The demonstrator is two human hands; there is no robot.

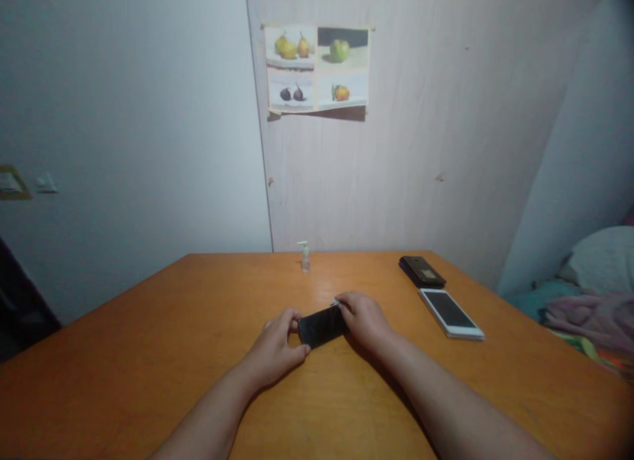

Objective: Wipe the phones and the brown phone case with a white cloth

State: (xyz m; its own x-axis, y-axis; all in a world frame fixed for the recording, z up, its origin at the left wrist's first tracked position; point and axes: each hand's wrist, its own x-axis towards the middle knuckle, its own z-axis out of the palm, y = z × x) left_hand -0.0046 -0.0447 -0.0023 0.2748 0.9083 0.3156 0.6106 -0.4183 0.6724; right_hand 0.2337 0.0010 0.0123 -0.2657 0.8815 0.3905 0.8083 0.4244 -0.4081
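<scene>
A black smartphone (pixel 323 326) lies slightly turned above the middle of the wooden table, its dark screen facing up. My left hand (pixel 280 347) grips its left end, thumb at the near corner and fingers at the far corner. Over the right end is my right hand (pixel 365 318), closed, with its fingertips at the far right corner. A small white piece (pixel 335 303) shows at those fingertips; its kind is too small to tell. The right hand hides the phone's right end.
The wooden table (pixel 123 354) carries a small clear pump bottle (pixel 305 259) near its back edge. On the right lie a white tablet (pixel 452 313) and a dark wallet-like stack (pixel 422 272). Bedding (pixel 594 314) is beyond the right edge; a fruit poster (pixel 317 69) hangs behind.
</scene>
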